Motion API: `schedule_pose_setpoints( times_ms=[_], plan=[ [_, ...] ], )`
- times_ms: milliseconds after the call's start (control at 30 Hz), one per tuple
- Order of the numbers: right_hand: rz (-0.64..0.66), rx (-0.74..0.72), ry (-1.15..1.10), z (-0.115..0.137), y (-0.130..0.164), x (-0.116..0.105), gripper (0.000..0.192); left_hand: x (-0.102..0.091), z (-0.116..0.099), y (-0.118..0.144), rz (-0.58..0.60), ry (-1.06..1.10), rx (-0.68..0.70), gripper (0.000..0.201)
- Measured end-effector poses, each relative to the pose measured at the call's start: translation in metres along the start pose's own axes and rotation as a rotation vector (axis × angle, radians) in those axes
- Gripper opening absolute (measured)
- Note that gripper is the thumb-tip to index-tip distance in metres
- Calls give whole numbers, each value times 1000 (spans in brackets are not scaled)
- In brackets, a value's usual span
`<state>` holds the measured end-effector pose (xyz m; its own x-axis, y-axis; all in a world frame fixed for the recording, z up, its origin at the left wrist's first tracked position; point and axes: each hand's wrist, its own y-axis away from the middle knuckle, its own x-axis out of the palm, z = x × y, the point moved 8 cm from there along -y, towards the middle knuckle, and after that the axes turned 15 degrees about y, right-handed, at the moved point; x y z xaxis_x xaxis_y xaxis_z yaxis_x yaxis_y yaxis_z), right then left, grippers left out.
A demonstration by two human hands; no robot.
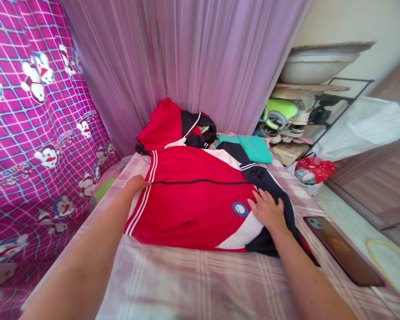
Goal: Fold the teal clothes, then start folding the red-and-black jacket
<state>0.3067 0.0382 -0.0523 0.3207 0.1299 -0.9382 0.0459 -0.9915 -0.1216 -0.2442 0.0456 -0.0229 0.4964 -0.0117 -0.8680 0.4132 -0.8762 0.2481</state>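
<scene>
Red jacket [193,200], folded flat, bed.

No lettering can be read anywhere. The round blue badge [240,209] on the red jacket [193,200], mid-frame, is too small and blurred to make out.
</scene>
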Motion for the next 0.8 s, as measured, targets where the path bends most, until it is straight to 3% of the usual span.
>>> schedule_pose_setpoints(
  times_ms=[300, 433, 567, 667, 800],
  plan=[
    [-7, 25, -59, -1, 1, -6, 59, 2, -1, 21, 28, 265, 10, 50],
    [-11, 30, -72, -2, 1, -7, 59, -9, -11, 24, -20, 365, 60, 41],
    [-6, 34, -74, -2, 1, -7, 59, -31, -15, 23, -211, 159, 140, 34],
    [9, 44, -64, -2, 1, -8, 57, -28, -10, 22, -224, -52, 96, 32],
    [19, 36, -64, -1, 2, -12, 55, -16, -3, 28, -202, -92, 34, 36]
  ],
)
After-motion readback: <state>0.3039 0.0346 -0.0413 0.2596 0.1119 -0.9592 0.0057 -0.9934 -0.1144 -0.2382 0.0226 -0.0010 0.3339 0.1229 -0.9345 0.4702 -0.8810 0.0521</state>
